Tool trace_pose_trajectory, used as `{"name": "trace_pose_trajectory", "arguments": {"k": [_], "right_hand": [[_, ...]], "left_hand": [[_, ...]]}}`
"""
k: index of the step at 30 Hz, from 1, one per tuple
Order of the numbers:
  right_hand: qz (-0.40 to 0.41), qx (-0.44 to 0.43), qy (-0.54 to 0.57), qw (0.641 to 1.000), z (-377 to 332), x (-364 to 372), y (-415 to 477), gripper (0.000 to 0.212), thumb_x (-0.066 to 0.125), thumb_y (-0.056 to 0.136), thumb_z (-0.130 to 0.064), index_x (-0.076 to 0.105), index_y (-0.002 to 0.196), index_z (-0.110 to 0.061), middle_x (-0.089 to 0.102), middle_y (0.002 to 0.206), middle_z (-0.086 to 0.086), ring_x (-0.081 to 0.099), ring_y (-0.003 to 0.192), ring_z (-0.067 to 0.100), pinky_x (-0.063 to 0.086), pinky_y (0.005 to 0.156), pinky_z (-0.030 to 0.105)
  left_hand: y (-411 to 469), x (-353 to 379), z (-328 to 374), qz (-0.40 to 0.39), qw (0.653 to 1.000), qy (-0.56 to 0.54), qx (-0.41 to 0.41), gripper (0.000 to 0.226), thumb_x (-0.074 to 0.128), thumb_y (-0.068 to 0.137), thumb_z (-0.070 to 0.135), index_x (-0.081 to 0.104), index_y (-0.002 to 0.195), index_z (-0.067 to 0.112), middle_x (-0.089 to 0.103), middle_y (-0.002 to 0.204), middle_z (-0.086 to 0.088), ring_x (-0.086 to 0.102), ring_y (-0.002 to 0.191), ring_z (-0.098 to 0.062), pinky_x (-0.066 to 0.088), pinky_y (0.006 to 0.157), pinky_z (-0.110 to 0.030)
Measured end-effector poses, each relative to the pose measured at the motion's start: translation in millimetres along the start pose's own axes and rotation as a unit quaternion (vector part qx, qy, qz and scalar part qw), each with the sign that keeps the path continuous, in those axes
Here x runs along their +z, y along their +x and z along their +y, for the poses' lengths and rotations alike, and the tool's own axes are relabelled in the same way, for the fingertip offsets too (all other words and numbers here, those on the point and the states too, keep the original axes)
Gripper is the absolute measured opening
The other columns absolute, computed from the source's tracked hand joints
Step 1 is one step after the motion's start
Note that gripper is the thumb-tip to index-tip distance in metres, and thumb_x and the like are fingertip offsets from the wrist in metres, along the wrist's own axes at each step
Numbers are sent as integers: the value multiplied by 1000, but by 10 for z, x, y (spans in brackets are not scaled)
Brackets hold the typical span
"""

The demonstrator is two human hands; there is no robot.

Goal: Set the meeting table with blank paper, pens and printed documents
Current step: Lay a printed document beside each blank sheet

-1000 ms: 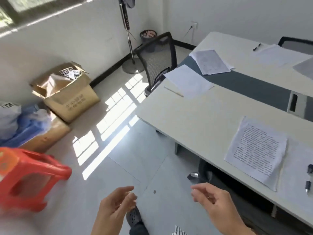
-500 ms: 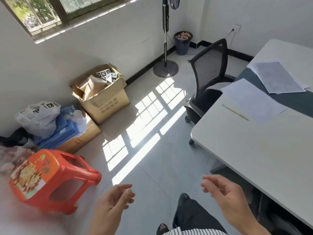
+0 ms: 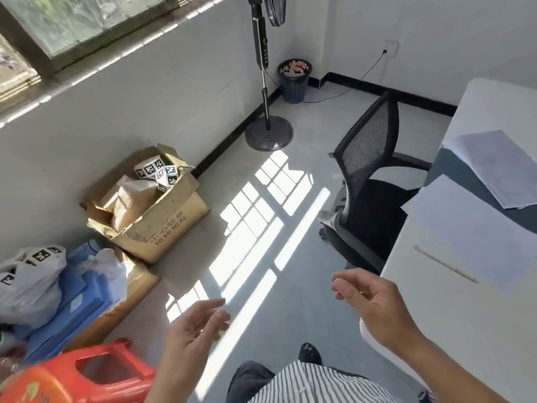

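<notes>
**Entry: hands empty beside the table, one place laid at its corner**

Seen from where I stand, largest thing first.

- Long white meeting table (image 3: 465, 315): runs along the right side. The person stands just beside its near edge, facing away from it toward the window wall.
- Black mesh-backed office chair (image 3: 366, 196): pushed up to the table's end, seat partly under it.
- Open brown cardboard box (image 3: 162, 228): on the floor against the wall, well apart from the table. Low red plastic stool (image 3: 72, 376): at the person's left side.
- Blank white sheet of paper (image 3: 465, 228): flat on the tabletop in front of the chair. Stack of printed documents (image 3: 499, 167): beyond the sheet, lying partly over the table's dark grey middle strip.
- Left hand (image 3: 194, 330): palm up, fingers loosely spread, holding nothing, over the floor.
- Right hand (image 3: 374, 301): fingers loosely curled, nothing in them, near the table's edge. The hands are well apart.
- Thin pale pen (image 3: 444, 264): lies on the table just beside the near edge of the blank sheet.

Judgement: this place looks laid, with paper, pen and documents all present. The step in hand appears to be a walk between places, or a trip to fetch more supplies. No stock of paper or pens shows in view, so I cannot tell where it is kept. The next move calls for finding that stock, taking a set into the free hands and laying it at an unset seat.
</notes>
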State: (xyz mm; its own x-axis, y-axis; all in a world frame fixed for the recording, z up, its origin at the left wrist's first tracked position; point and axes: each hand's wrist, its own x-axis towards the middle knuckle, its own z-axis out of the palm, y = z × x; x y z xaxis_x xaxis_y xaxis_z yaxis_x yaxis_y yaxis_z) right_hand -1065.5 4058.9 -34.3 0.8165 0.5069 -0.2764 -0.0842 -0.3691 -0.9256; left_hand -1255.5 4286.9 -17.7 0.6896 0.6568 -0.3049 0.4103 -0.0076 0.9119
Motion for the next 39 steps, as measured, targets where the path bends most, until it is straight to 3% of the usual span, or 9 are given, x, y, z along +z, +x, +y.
{"name": "trace_pose_trajectory", "arguments": {"k": [6,10,18,26,30,34,39], "right_hand": [[47,1,1,999,-375,83,1033,25,64,76,-43,72,94,-28,76,87,-3,72,80,13,56,83,35],[109,25,8,994,-431,283,1761,20,64,79,-39,73,93,-28,76,85,-4,71,77,10,55,80,31],[238,57,59,968,-957,486,2776,28,63,79,-42,72,99,-25,76,90,-5,72,82,10,56,81,25],[413,102,97,900,-893,98,3288,16,63,82,-29,72,94,-25,77,85,-3,73,77,11,54,70,15],[453,113,107,878,-774,-306,3648,13,64,89,-16,72,95,-24,77,86,-6,73,77,10,53,68,19],[489,94,131,857,-892,-727,4147,15,63,84,-28,71,95,-24,77,85,-7,73,77,9,52,68,12],[524,106,142,833,-908,-1083,4421,25,60,79,-40,70,98,-26,76,87,-8,72,80,6,52,71,13]], "left_hand": [[1175,-9,181,-46,999,-12,-16,13,64,85,-3,71,90,7,75,74,-14,69,62,-17,53,55,-23],[2299,-113,389,-93,995,21,3,12,65,85,1,72,90,10,76,76,-11,71,67,-21,55,57,-23],[4394,-149,1391,-239,965,88,66,14,65,84,7,71,96,12,77,80,-7,73,71,-17,56,60,-20],[5444,1002,2140,-380,911,128,99,27,64,74,29,71,97,15,76,83,-9,71,75,-23,56,68,-35],[5739,1649,2452,-422,887,150,112,22,74,78,30,71,96,17,76,82,-8,72,73,-19,56,66,-30],[6113,2237,2969,-461,856,187,140,25,71,74,27,71,94,12,76,80,-11,72,74,-26,55,64,-31],[6473,2961,3304,-507,810,236,175,16,69,80,19,71,95,16,76,81,-7,72,73,-19,58,68,-38]]}}
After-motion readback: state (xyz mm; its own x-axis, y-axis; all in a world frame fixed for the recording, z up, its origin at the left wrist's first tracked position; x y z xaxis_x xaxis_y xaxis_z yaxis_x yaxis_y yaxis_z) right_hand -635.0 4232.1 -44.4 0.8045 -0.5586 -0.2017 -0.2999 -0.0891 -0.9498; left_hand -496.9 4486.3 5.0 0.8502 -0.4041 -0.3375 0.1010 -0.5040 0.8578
